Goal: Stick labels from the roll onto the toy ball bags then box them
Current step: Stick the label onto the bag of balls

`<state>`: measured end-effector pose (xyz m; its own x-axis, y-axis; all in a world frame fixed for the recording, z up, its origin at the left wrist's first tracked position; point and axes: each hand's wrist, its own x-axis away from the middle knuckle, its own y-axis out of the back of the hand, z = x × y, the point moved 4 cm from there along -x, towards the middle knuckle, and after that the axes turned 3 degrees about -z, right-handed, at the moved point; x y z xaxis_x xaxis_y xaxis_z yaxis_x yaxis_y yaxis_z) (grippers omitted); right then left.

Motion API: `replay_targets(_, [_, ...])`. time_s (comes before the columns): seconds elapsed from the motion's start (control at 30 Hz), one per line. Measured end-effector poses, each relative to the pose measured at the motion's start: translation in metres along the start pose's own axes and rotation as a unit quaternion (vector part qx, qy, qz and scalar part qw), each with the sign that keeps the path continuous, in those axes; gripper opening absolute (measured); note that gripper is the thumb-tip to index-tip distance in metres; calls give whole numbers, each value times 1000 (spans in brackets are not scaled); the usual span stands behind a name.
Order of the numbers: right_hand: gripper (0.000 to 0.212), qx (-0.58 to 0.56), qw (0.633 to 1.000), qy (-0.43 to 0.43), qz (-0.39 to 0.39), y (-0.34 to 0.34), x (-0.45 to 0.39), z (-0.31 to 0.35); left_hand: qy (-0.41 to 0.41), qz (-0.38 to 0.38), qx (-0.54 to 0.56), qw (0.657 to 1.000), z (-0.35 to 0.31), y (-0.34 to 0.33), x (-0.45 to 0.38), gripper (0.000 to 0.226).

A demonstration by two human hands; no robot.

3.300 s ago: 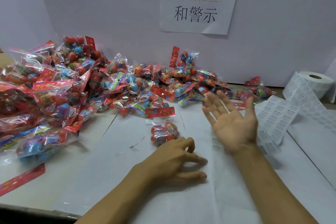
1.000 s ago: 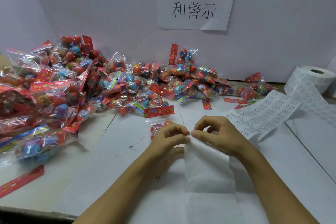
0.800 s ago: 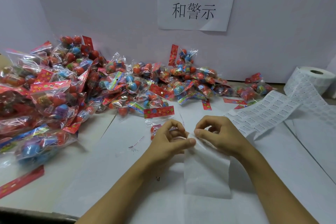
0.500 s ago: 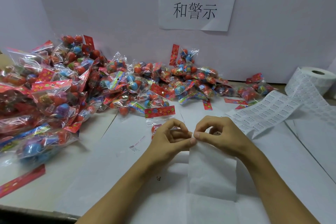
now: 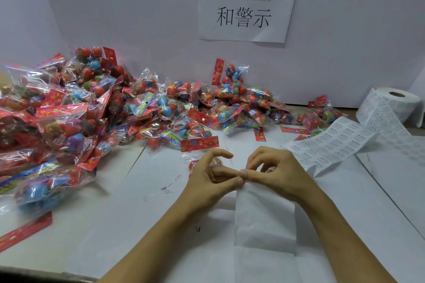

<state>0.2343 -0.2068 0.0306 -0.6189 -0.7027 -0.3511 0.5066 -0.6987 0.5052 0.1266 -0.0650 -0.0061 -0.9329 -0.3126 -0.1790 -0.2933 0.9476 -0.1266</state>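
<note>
1. White paper covers the table (image 5: 96,220), backed by a white wall carrying a sign (image 5: 247,2)
2. Strip (image 5: 264,218) of label backing hangs at centre, its top edge pinched by left hand (image 5: 207,181) and right hand (image 5: 280,174), fingertips meeting
3. One bag (image 5: 197,163) lies just behind the left hand, partly hidden by it
4. Roll (image 5: 400,103) sits far right, its labels (image 5: 331,145) trailing toward the right hand
5. Bag heap (image 5: 80,110) fills the left and back

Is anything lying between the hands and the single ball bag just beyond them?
Nothing visible. The bag lies right behind the left hand, partly hidden by its fingers. Both hands pinch the top edge of the label strip, which hangs toward the viewer, not toward the bag. The right hand is beside it.
</note>
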Motion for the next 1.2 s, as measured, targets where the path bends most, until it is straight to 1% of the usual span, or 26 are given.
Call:
replay_targets(0.2, [10, -4, 999, -18, 49, -4, 1, -3, -32, 17, -100, 994, 2, -1, 0, 49])
replay_targets(0.4, [16, 16, 999, -24, 23, -5, 1, -4, -18, 9, -121, 992, 3, 0, 0, 43])
replay_targets(0.43, [18, 24, 999, -25, 5, -6, 1, -3, -14, 10, -129, 991, 3, 1, 0, 42])
replay_targets(0.47, [20, 28, 999, -30, -32, -5, 0, -4, -14, 11, -140, 990, 4, 2, 0, 40])
replay_targets(0.5, [21, 27, 995, -41, -89, -1, -1, -5, -17, 12, -152, 988, 4, 2, 1, 36])
replay_targets(0.53, [21, 17, 985, -57, -161, 7, -2, -9, -27, 14, -171, 985, 5, 3, 1, 31])
replay_targets(0.6, [18, -4, 952, -84, -296, 24, 0, -14, -55, 35, -232, 971, 5, 2, 2, 15])
replay_targets(0.63, [17, -9, 938, -89, -334, 30, 2, -14, -73, 55, -264, 960, 4, -1, 4, 8])
replay_targets(0.67, [18, -7, 933, -85, -349, 33, 3, -13, -91, 72, -293, 949, 4, -5, 5, 13])
replay_targets(0.73, [20, 9, 944, -54, -326, 27, 4, -9, -108, 87, -310, 941, 6, -12, 7, 31])
replay_targets(0.77, [18, 21, 952, -33, -302, 21, 3, -6, -111, 76, -296, 946, 4, -12, 7, 35])
replay_targets(0.83, [11, 56, 966, 24, -251, 8, 3, 1, -98, 29, -248, 963, -1, -9, 5, 42])
replay_targets(0.93, [8, 78, 975, 100, -185, -5, 3, 9, -20, -7, -126, 992, -5, -1, -1, 52])
replay_targets(1.0, [6, 74, 979, 120, -150, -12, 4, 12, 18, -13, -76, 997, -4, 0, -4, 55])
replay_targets(1.07, [10, 67, 983, 121, -120, -16, 5, 12, 19, -16, -54, 998, -2, 0, -4, 59])
replay_targets(1.1, [17, 57, 987, 109, -106, -17, 4, 11, 14, -19, -47, 999, -3, -1, -4, 59])
replay_targets(1.17, [35, 32, 994, 57, -84, -19, 4, 8, 2, -28, -39, 999, -6, 0, -4, 50])
replay_targets(1.2, [40, 20, 996, 30, -82, -20, 3, 7, -8, -32, -39, 999, -7, 1, -3, 45])
